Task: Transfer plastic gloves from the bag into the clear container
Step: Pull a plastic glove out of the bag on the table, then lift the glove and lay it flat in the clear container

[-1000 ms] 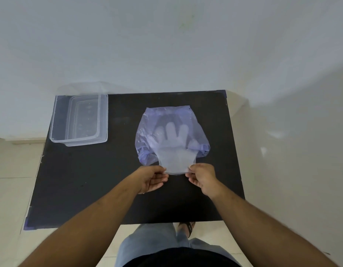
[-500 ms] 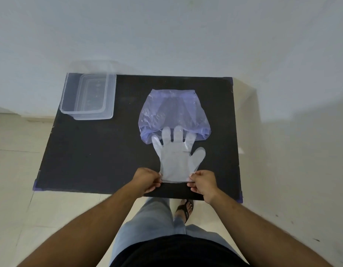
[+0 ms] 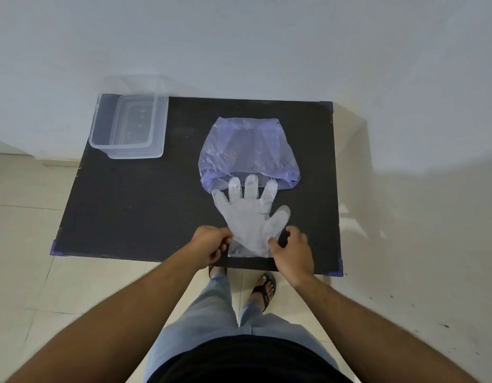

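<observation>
The glove (image 3: 249, 217) lies flat on the black desk (image 3: 128, 205); left hand (image 3: 211, 246) pinches its cuff, right hand (image 3: 291, 251) rests loosely open beside it, near the bag (image 3: 249, 150).

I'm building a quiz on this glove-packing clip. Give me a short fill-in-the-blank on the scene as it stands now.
1. The clear container sits at the table's far ____ corner.
2. The plastic glove lies with its fingertips pointing toward the ____ bag.
3. The left hand and right hand flank the glove's ____ end.
4. The table top is ____ in colour.

Missing words: left; purple; cuff; black
</observation>
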